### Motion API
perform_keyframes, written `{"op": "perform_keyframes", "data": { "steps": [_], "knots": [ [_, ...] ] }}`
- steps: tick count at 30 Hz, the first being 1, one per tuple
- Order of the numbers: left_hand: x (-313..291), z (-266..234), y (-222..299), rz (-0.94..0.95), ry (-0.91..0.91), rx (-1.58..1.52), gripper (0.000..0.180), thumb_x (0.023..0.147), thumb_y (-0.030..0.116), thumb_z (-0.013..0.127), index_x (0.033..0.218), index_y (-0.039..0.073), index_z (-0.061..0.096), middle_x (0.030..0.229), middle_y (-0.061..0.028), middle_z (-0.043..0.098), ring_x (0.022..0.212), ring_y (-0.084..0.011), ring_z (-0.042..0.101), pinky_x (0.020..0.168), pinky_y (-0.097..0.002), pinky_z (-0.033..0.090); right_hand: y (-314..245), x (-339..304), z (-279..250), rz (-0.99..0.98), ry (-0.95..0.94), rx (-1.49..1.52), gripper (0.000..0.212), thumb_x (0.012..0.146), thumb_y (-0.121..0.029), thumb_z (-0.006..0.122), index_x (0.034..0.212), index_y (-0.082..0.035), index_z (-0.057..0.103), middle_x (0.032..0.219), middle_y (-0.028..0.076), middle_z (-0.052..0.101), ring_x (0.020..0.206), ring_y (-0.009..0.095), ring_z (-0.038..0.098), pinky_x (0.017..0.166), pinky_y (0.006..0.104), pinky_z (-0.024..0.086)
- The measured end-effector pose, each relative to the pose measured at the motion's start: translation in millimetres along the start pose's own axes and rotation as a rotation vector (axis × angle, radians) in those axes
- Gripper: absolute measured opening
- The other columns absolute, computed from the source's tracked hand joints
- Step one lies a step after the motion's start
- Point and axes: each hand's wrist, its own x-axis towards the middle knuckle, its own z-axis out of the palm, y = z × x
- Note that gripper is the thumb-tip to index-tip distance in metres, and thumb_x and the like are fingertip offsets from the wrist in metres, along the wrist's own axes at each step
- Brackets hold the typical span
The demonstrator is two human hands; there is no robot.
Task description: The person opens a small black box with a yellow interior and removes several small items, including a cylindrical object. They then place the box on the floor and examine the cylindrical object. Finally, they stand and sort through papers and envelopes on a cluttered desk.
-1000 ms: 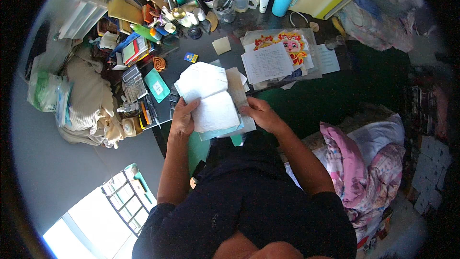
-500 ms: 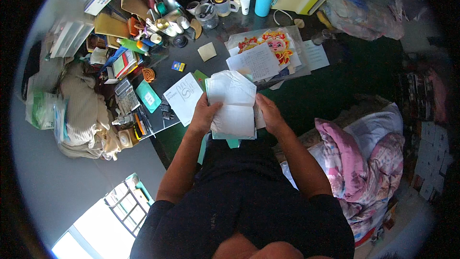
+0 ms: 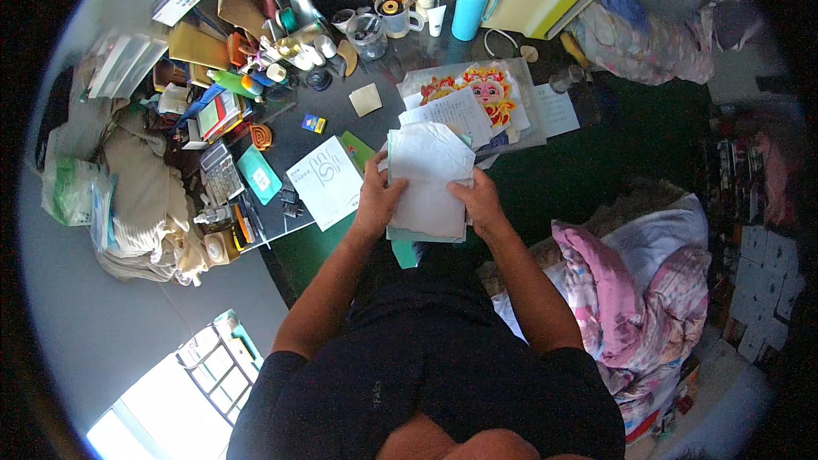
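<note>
A stack of white papers [image 3: 429, 172] with slightly uneven edges is held up between my two hands, above the front edge of the dark desk. My left hand [image 3: 378, 202] grips its left side, thumb flat on the top sheet and fingers behind. On the right side my right hand [image 3: 479, 204] holds it the same way, thumb over the edge. A crease crosses the top sheet, and its upper right corner looks folded. Beyond the stack lie a handwritten sheet [image 3: 456, 117] and a clear sleeve with a red and gold cartoon picture [image 3: 488, 95].
A white booklet [image 3: 325, 183] with a line drawing lies at the desk's near edge. Farther back are a small blue box [image 3: 313, 123], a pale paper pad [image 3: 365, 100], a clear jar [image 3: 367, 37] and a blue thermos [image 3: 473, 4]. Crumpled bedding [image 3: 635, 290] lies at right.
The papers have shifted slightly right. My right thumb has come over onto the top sheet, and a loose piece at the right side no longer sticks out.
</note>
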Motion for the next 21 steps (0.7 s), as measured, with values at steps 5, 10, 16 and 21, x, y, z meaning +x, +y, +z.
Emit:
{"op": "perform_keyframes", "data": {
  "steps": [5, 10, 16, 21],
  "knots": [
    [-8, 0, -11, -0.042, 0.05, -0.009, 0.045, 0.093, 0.004, 0.067, 0.136, 0.002, 0.053, 0.119, -0.0177, 0.069, 0.11, -0.0254, 0.068, 0.094, -0.0385, 0.056, -17, -6, 0, 0.112, -0.056, -0.177, 0.045, 0.092, -0.012, 0.074, 0.134, 0.001, 0.062, 0.119, 0.012, 0.073, 0.104, 0.024, 0.07, 0.095, 0.0419, 0.057],
    [-10, -6, -30, -0.012, 0.015, 0.048, 0.058, 0.095, 0.001, 0.062, 0.149, 0.002, 0.038, 0.127, -0.0199, 0.066, 0.113, -0.028, 0.067, 0.098, -0.041, 0.055, -5, -6, -2, 0.102, -0.169, -0.261, 0.044, 0.095, -0.016, 0.073, 0.134, 0.002, 0.062, 0.119, 0.014, 0.073, 0.103, 0.026, 0.071, 0.094, 0.043, 0.057],
    [-6, -6, -44, 0.027, 0.017, 0.095, 0.07, 0.096, -0.001, 0.059, 0.158, 0.006, 0.026, 0.135, -0.0212, 0.06, 0.117, -0.0278, 0.063, 0.098, -0.0408, 0.055, -2, -7, 10, 0.049, -0.098, -0.257, 0.041, 0.096, -0.017, 0.072, 0.132, 0.001, 0.064, 0.117, 0.013, 0.073, 0.105, 0.024, 0.07, 0.096, 0.0428, 0.056],
    [-19, -7, -26, 0.036, 0.01, 0.05, 0.072, 0.096, -0.002, 0.057, 0.16, 0.01, 0.025, 0.137, -0.0212, 0.058, 0.118, -0.0285, 0.062, 0.099, -0.0409, 0.054, 13, -7, 6, 0.09, -0.17, -0.409, 0.04, 0.096, -0.017, 0.071, 0.131, 0.002, 0.064, 0.115, 0.015, 0.074, 0.102, 0.024, 0.072, 0.093, 0.0428, 0.057]
  ]
}}
